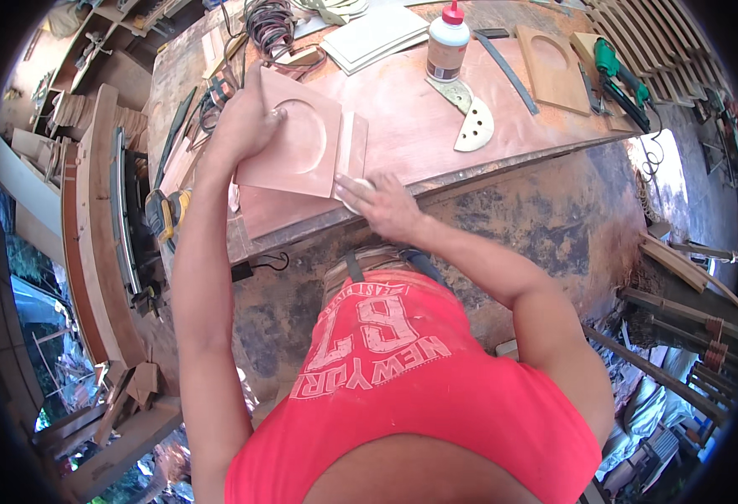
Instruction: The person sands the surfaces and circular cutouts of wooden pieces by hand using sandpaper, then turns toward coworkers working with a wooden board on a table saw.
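Board (306, 172) with a shallow round recess is occupying the near left part of the bench (411, 147), its recessed face showing upward. Left hand (250, 126) is gripping the board at its upper left side, the thumb lying over the recess edge; the remaining fingers are mostly hiding from view. Right hand (383, 208) is holding a pale pad (355, 196) beneath extended fingers, close together, at the board's lower right corner. Whether the pad is touching the board cannot be told.

A wooden strip (352, 144) is lying just beside the board's right edge. Farther right, pale disc pieces (475, 128), one with holes, are resting on the bench; a white bottle (448, 52) with a red cap is standing upright just behind them. Beyond the bottle, to its right, a dark narrow strip (508, 74) is lying near a second recessed board (548, 74). A green and black tool (621, 77) is resting at the right end. Behind the first board, coiled cable (270, 27) is sitting to the left of stacked white sheets (375, 39). A yellow and grey tool (166, 215) is showing at the bench's left side.
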Demonstrator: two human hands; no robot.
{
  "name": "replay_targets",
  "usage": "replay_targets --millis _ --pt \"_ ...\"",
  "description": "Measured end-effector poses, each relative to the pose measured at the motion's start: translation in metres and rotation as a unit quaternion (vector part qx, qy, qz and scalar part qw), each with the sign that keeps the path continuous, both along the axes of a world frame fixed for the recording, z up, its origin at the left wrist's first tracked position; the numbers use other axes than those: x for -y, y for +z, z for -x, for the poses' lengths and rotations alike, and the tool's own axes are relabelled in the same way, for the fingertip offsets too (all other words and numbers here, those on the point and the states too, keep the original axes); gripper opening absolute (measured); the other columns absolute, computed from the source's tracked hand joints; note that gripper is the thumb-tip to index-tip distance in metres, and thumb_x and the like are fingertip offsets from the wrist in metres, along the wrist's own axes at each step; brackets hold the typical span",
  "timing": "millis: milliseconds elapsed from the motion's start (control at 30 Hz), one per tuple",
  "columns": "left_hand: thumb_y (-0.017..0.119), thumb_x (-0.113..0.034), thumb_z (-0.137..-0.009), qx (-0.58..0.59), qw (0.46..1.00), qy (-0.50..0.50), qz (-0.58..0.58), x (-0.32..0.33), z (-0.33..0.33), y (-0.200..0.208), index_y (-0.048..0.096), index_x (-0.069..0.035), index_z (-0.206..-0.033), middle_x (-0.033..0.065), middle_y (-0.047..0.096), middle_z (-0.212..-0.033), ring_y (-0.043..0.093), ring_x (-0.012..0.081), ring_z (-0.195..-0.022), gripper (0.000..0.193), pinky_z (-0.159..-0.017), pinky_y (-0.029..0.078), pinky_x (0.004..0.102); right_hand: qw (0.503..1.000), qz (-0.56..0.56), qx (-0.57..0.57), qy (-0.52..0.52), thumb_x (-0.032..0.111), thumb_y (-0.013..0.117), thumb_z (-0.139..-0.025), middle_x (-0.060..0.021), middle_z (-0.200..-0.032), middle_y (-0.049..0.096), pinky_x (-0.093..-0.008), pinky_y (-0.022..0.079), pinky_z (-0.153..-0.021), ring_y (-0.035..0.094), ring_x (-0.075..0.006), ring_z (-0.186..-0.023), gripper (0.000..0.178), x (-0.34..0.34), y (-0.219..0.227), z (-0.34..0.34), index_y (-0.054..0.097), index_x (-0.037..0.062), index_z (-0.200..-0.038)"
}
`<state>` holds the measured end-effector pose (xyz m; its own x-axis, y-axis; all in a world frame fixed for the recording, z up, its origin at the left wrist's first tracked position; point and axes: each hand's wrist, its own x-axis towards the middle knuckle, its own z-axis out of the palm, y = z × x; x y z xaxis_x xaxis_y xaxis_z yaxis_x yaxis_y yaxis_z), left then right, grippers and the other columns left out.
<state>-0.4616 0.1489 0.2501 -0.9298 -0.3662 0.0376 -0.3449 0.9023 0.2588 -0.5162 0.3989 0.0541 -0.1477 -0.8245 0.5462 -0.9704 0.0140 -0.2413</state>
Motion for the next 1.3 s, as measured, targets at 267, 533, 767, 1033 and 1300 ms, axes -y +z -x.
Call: replay_targets --millis 267,533,767,1033,1300 --pt "0.074 -0.027 -0.088 -0.015 1.0 0.0 -0.02 0.019 -0.012 -0.006 0.021 0.002 -0.156 0.0392 0.06 -0.128 0.061 0.0518 -0.119 0.091 -0.104 0.048 0.0502 0.992 -0.055 -0.016 0.114 0.017 0.063 -0.082 -0.0065 -0.141 0.061 -0.0458 0.046 -0.085 0.058 -0.0324 -0.1 0.058 0.0 0.002 0.003 0.058 0.0104 -0.14" --pt "0.074 -0.028 -0.089 0.004 1.0 0.014 -0.018 0.028 -0.014 -0.01 0.02 0.0 -0.157 0.0376 0.059 -0.131 0.06 0.05 -0.123 0.092 -0.107 0.046 0.0482 0.995 -0.017 -0.03 0.096 0.014 0.063 -0.081 -0.0077 -0.145 0.058 -0.047 0.048 -0.088 0.06 -0.0343 -0.103 0.062 0.005 -0.018 0.011 0.057 0.0137 -0.143" --pt "0.074 -0.028 -0.089 -0.008 0.999 0.01 -0.034 0.039 -0.017 -0.019 0.019 -0.001 -0.158 0.0369 0.058 -0.134 0.059 0.0484 -0.126 0.092 -0.11 0.044 0.0468 0.993 -0.108 0.045 -0.025 0.015 0.064 -0.082 -0.0106 -0.129 0.065 -0.0487 0.048 -0.083 0.06 -0.0359 -0.097 0.062 0.008 0.001 0.013 0.057 0.0138 -0.143" --pt "0.074 -0.029 -0.089 0.015 0.998 0.021 -0.049 0.039 -0.017 -0.015 0.018 -0.004 -0.159 0.0366 0.059 -0.132 0.06 0.0486 -0.123 0.093 -0.109 0.045 0.047 0.998 -0.027 -0.047 -0.017 0.015 0.061 -0.084 -0.0024 -0.154 0.053 -0.0414 0.046 -0.087 0.057 -0.0265 -0.096 0.058 0.003 0.005 0.016 0.06 0.0153 -0.142" --pt "0.073 -0.028 -0.089 0.009 1.0 0.017 -0.01 0.028 -0.013 -0.014 0.019 0.001 -0.157 0.0368 0.061 -0.128 0.061 0.0501 -0.12 0.092 -0.106 0.047 0.0491 0.992 -0.054 -0.053 -0.101 0.017 0.056 -0.09 -0.0065 -0.149 0.055 -0.0421 0.045 -0.087 0.057 -0.0291 -0.103 0.054 0.021 0.014 0.031 0.056 0.0078 -0.143"
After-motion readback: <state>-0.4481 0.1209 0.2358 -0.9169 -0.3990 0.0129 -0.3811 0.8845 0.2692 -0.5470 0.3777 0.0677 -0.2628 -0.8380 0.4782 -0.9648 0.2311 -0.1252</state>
